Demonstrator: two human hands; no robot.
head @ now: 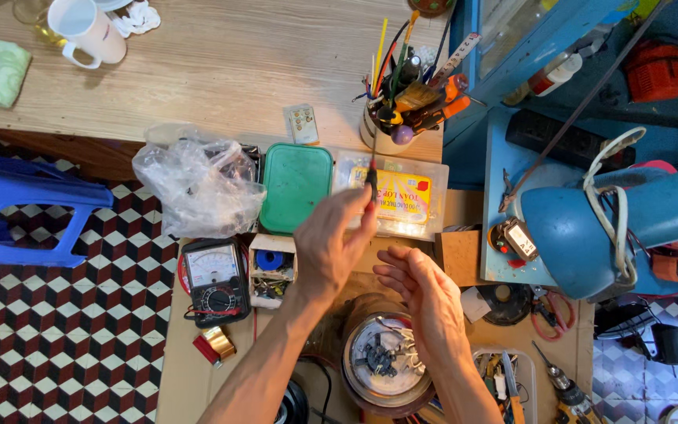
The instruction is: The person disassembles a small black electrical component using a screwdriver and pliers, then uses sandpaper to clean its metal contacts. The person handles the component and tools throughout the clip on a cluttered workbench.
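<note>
Cluttered bench over a checkered red-and-white floor, wooden tabletop [221, 71] at the far side, and we're looking straight down. Left hand [331, 247] is up in the middle, fingers pinched tight around a thin screwdriver [372, 174], its dark handle poking out above the fingertips toward the far side. Right hand [425, 294] sits just beside it, palm open, fingers loosely spread, holding nothing. Directly below the hands, at the near edge, a round metal appliance base [382, 361] lies open with wiring showing. Just past the screwdriver lies a clear plastic box [398, 196] with a yellow label, a green lid [296, 184] to its left, a tool cup [390, 129] crammed with pens and brushes beyond. Left again: a crumpled plastic bag [194, 184], and nearer, an analog multimeter [215, 281].
</note>
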